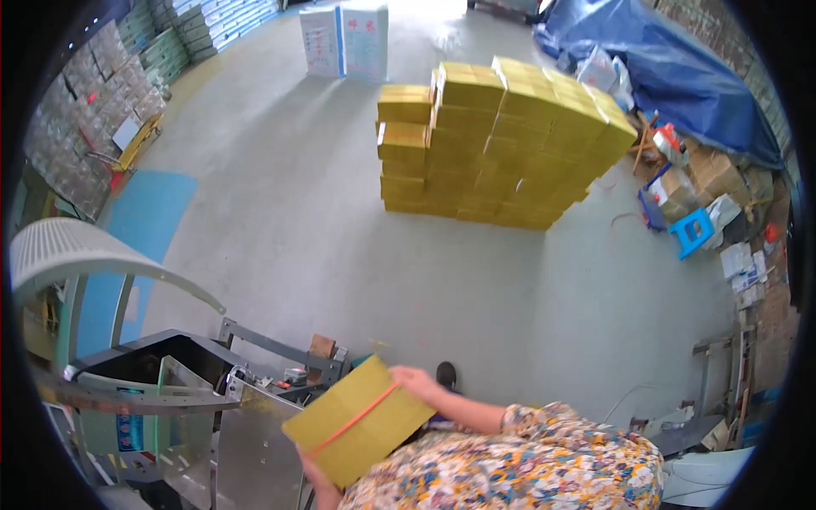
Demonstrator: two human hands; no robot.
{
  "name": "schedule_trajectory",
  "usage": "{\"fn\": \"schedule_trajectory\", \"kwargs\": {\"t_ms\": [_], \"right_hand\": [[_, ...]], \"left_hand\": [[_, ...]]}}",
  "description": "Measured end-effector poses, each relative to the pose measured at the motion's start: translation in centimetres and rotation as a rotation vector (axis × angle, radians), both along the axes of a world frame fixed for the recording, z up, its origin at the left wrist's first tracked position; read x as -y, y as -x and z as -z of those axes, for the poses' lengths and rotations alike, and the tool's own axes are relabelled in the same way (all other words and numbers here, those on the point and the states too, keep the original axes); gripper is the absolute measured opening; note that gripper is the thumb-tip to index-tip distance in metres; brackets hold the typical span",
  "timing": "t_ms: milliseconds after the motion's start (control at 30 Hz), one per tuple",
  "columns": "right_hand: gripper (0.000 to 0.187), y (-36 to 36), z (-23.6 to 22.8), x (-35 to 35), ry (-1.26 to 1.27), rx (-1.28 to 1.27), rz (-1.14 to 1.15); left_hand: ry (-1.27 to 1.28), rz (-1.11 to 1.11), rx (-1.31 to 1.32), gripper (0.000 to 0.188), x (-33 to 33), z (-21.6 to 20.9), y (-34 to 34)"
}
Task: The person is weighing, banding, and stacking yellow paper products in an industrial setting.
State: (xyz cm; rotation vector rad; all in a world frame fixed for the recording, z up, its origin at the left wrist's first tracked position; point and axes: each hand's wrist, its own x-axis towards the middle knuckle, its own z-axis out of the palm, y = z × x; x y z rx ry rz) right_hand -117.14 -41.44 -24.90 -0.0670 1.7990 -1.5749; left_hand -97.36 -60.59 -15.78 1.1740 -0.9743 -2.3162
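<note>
A flat yellow bundle (357, 412), which looks like paper bound by an orange strap (357, 419), is held tilted in front of my body. My right hand (415, 382) grips its far right edge near one end of the strap. At the near left edge, my left hand (316, 473) holds the bundle by the strap's other end. Fingers of both hands are partly hidden by the bundle. Just left of it stands a machine (255, 442) with metal panels and a curved frame.
A large stack of yellow bundles (510, 144) stands on the grey floor (280, 229) ahead. White wrapped boxes (344, 42) are farther back. A blue tarp (663, 76), a blue stool (692, 232) and cartons line the right side. Pale stacks (102, 110) rise at left.
</note>
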Motion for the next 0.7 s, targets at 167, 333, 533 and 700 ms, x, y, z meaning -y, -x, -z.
{"fn": "schedule_trajectory", "kwargs": {"t_ms": [167,333,533,700], "right_hand": [[0.033,10.9,-3.7,-7.8,0.13,0.154,0.23],[0.032,20.0,-5.8,-7.9,0.169,0.238,0.349],[0.033,30.6,-5.1,-3.7,0.15,0.237,0.378],[0.039,42.0,-2.9,1.7,0.018,0.131,0.34]], "left_hand": [[0.007,0.239,-0.007,0.058,-3.9,-2.8,14.7],[0.063,0.278,0.077,0.059,-3.7,-2.9,25.2],[-0.031,0.355,0.023,0.061,1.4,-0.8,36.1],[0.007,0.398,0.041,0.065,7.3,2.1,48.0]]}}
